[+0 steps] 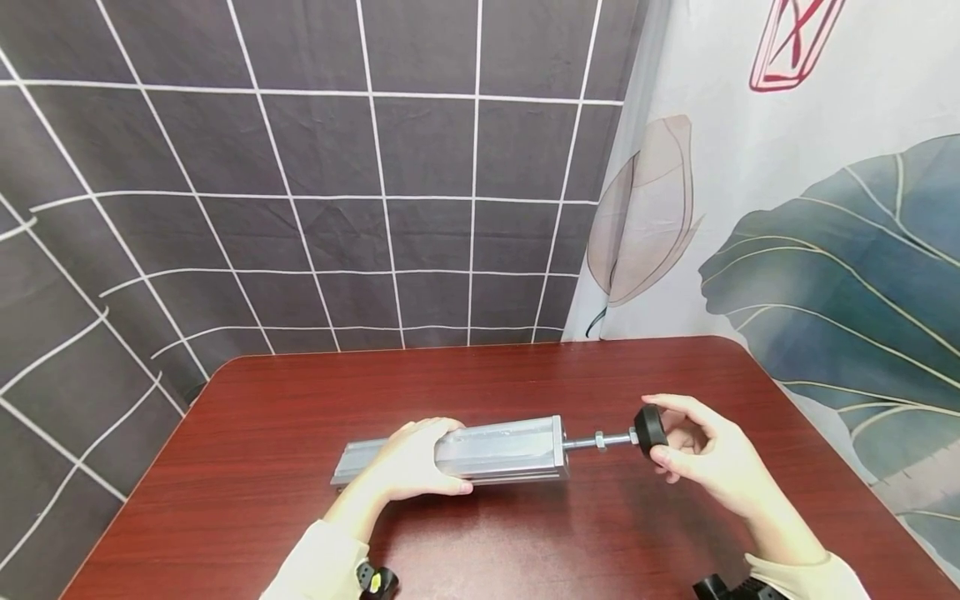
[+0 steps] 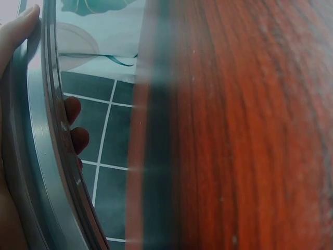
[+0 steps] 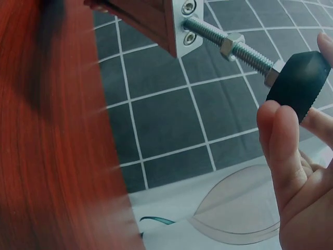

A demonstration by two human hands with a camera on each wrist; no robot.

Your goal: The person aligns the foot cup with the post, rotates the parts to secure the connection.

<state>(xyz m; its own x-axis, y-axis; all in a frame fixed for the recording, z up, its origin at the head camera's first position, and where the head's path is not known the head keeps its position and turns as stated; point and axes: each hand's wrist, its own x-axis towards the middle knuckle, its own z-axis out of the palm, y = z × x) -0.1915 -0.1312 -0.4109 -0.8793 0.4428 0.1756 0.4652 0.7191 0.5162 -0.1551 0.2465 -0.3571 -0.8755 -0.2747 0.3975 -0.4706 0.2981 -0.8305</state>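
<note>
Rod (image 3: 253,58) in metal body (image 1: 498,450); left grip (image 1: 416,462) holds body; right grip (image 1: 717,461), knob (image 1: 651,428).

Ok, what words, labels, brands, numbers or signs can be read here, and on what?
Metal body, black knob: no readable text.
Pale curtain: red outlined mark with crossing strokes, cut off by the head view's top edge; I cannot read it as text.
Black wrist device: yellow patch, any print too small to read.

behind the red-brown tabletop (image 1: 480,379) hangs a grey cloth (image 1: 322,142) with white grid lines (image 1: 477,97); right of it, a white curtain (image 1: 720,167) bears a blue-green leaf (image 1: 847,250), a beige bud (image 1: 648,217) and a red outline (image 1: 798,32).
</note>
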